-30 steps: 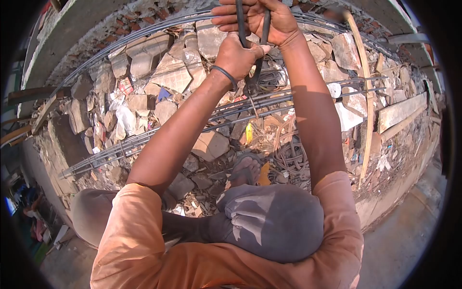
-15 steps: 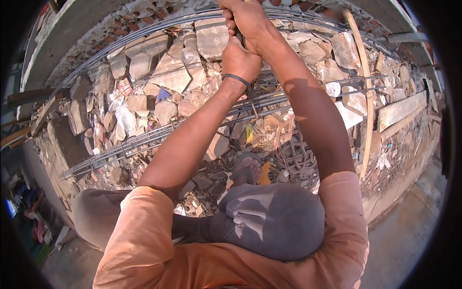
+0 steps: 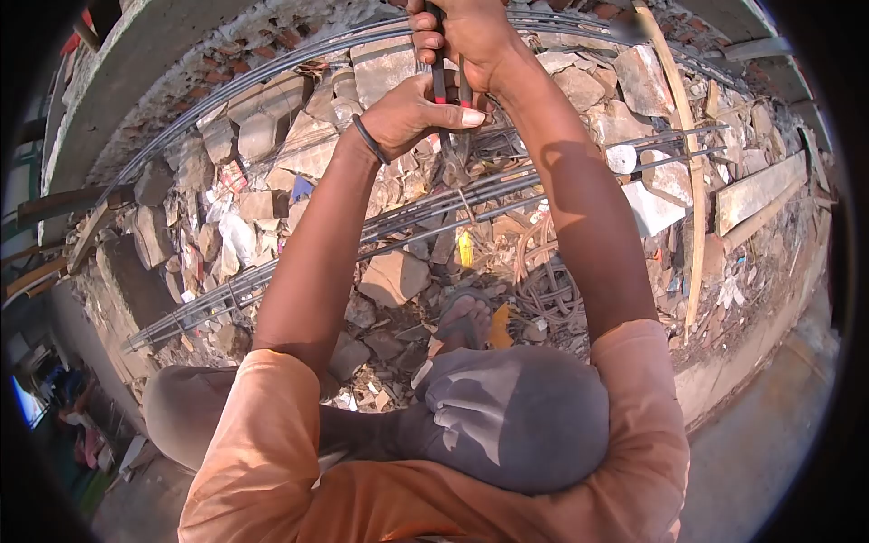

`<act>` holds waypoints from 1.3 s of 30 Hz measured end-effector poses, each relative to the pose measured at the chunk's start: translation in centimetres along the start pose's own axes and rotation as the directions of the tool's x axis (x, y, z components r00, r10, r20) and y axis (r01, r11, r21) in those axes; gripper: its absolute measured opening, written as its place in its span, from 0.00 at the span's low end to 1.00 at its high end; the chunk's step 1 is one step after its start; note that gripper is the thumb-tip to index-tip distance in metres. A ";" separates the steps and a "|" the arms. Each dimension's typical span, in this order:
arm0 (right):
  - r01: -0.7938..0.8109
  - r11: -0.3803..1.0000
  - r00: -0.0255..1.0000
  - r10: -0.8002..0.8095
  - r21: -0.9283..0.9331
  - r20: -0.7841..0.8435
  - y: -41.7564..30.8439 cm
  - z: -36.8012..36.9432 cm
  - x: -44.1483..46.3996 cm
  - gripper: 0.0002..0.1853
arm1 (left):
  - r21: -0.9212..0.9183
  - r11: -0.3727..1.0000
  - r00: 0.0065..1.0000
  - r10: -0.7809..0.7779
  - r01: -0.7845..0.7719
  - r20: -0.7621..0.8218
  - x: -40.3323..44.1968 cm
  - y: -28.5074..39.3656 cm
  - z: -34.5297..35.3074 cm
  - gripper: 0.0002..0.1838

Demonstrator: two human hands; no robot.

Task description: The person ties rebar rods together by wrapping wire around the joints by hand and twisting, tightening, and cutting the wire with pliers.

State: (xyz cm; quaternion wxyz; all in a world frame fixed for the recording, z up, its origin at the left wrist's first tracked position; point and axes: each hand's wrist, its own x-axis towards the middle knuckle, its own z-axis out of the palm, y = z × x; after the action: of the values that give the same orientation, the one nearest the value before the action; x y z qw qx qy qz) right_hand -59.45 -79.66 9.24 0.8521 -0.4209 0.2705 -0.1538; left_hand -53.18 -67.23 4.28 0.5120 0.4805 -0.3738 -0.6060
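Observation:
Both my hands are at a pair of long-handled pliers [image 3: 439, 68] with dark handles and red bands, near the top of the view. My right hand [image 3: 472, 41] is closed around the upper handles. Lower down, my left hand [image 3: 412, 110] lies across the handles, its thumb stretched over them and its other fingers partly hidden behind. The pliers point down to a bundle of steel rebar [image 3: 502, 192], crossed by a tie wire [image 3: 466, 204]. Whether the jaws grip that wire is unclear.
Broken concrete and brick rubble [image 3: 394, 277] surrounds the bars. More long rods [image 3: 299, 50] curve along the back wall. A wooden strip [image 3: 695, 195] stands at right near a plank [image 3: 759, 195]. Coiled rope-like material [image 3: 548, 285] lies by my sandalled foot [image 3: 466, 319].
My left hand has shifted left and turned, its thumb now extended across the handles. The pliers, hidden before, now show between my hands. My right hand is slightly higher.

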 end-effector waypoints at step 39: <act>0.660 0.689 0.360 -0.639 -0.298 -0.680 7.3 -9.0 -26.1 0.20 | 0.519 0.845 0.986 0.057 -0.132 0.159 -3.7 5.2 -3.5 0.25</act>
State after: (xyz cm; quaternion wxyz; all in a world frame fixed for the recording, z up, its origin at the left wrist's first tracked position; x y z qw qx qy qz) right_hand -85.59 -68.21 7.54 0.5377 -0.3801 0.4012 -0.6368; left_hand -48.44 -64.54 9.00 0.3629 0.5407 -0.5833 -0.4855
